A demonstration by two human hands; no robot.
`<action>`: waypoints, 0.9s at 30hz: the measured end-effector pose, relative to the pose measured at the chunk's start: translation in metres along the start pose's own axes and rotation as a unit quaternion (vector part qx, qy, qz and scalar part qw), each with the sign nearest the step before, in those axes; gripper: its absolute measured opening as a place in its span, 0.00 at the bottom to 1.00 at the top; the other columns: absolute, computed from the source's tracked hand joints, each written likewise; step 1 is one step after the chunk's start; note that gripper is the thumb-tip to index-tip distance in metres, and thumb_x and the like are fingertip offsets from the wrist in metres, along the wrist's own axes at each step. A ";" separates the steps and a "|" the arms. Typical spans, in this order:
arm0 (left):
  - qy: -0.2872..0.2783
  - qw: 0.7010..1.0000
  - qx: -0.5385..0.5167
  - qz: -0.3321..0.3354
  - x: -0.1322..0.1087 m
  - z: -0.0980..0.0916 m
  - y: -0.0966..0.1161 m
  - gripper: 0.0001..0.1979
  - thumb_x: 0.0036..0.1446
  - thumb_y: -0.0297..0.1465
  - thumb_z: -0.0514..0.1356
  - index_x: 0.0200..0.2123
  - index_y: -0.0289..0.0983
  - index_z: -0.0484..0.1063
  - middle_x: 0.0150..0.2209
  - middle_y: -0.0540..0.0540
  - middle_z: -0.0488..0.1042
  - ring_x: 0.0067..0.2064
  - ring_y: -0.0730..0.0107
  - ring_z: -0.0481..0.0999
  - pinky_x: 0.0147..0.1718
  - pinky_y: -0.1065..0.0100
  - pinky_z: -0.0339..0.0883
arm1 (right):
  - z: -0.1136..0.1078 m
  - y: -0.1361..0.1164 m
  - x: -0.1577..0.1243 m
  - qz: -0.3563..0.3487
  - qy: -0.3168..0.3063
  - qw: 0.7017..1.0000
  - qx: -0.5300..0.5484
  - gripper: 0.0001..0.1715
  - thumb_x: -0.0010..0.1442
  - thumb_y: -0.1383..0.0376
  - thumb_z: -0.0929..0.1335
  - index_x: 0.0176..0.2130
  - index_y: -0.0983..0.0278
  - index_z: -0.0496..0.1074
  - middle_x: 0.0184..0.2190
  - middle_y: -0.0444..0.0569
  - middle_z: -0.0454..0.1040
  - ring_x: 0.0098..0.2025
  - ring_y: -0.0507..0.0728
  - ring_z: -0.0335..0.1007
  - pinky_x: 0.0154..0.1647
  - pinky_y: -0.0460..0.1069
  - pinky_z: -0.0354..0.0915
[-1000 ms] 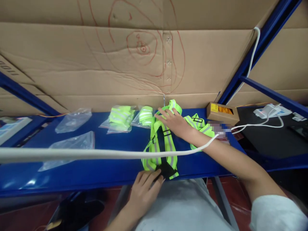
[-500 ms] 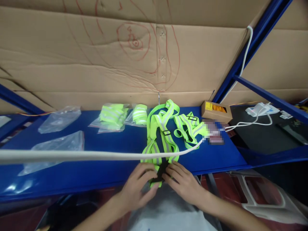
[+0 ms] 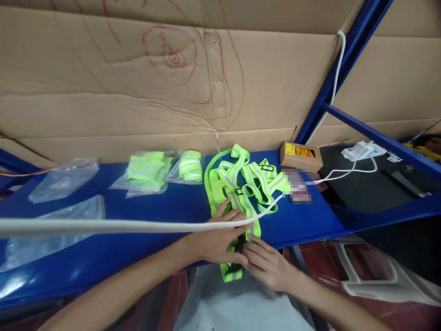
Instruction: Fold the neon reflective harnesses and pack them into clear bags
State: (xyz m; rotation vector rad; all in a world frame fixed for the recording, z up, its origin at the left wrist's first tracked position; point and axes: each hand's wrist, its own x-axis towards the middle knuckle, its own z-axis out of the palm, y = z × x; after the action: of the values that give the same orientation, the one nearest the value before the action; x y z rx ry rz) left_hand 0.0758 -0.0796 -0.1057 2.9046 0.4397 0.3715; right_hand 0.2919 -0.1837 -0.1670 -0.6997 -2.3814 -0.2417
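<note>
Left hand [image 3: 216, 240] flat, fingers spread, pressing neon-yellow reflective strap vest [image 3: 237, 184] at blue tabletop's [image 3: 138, 216] front edge | right hand [image 3: 267, 264] half-curled at black buckle [image 3: 239, 244], grip unclear | white cable [image 3: 103, 225] crosses the straps.

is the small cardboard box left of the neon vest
No, the cardboard box sits to the right of the neon vest on the blue shelf.

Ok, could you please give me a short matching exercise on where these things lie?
1. loose hi-vis harness
2. small cardboard box
3. rear clear bag
4. larger bagged bundle

a. far left
b. back right corner
c. under the left hand, touched by the right hand
d. between clear bag and harness

Pairs: 1-c, 2-b, 3-a, 4-d
</note>
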 end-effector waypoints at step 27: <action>0.026 0.999 0.012 -0.040 0.013 0.023 -0.013 0.13 0.72 0.36 0.50 0.47 0.38 0.72 0.53 0.41 0.74 0.60 0.58 0.71 0.72 0.42 0.40 | -0.051 0.016 0.047 0.030 -0.240 0.970 0.015 0.08 0.61 0.64 0.64 0.33 0.64 0.71 0.28 0.51 0.73 0.32 0.59 0.67 0.38 0.56 0.62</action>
State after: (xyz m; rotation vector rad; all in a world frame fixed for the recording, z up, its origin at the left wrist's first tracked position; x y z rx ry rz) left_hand 0.0905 -0.0668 -0.1277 2.8951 0.5702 0.4323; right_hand 0.2967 -0.1678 -0.0977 -0.8957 -2.8050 -0.0079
